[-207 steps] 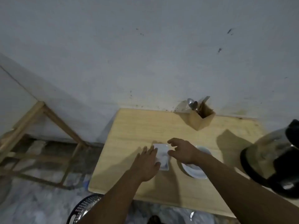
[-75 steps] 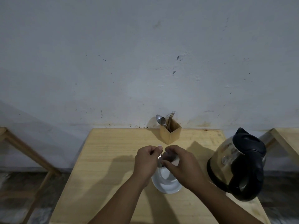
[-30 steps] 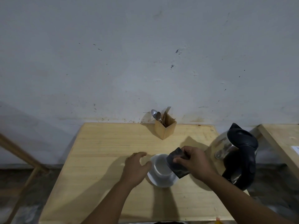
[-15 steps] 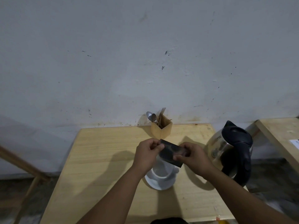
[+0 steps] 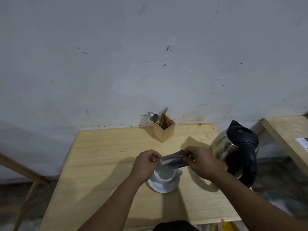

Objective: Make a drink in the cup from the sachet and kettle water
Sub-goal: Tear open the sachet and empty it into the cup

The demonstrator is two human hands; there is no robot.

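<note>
A dark sachet [image 5: 173,161] is stretched sideways between my two hands, just above a white cup [image 5: 165,175]. The cup stands on a white saucer [image 5: 162,186] near the middle of the wooden table [image 5: 103,164]. My left hand [image 5: 145,164] pinches the sachet's left end. My right hand [image 5: 199,161] pinches its right end. A steel kettle [image 5: 233,147] with a black lid and handle stands at the table's right edge, close to my right forearm.
A wooden holder [image 5: 164,130] with spoons and forks stands at the back of the table against the white wall. A second wooden surface [image 5: 288,134] with a paper on it lies to the right. A wooden frame [image 5: 21,172] slants at the left.
My left hand left the cup and took the sachet's left end. Both hands now hold the sachet flatter and stretched out above the cup.
</note>
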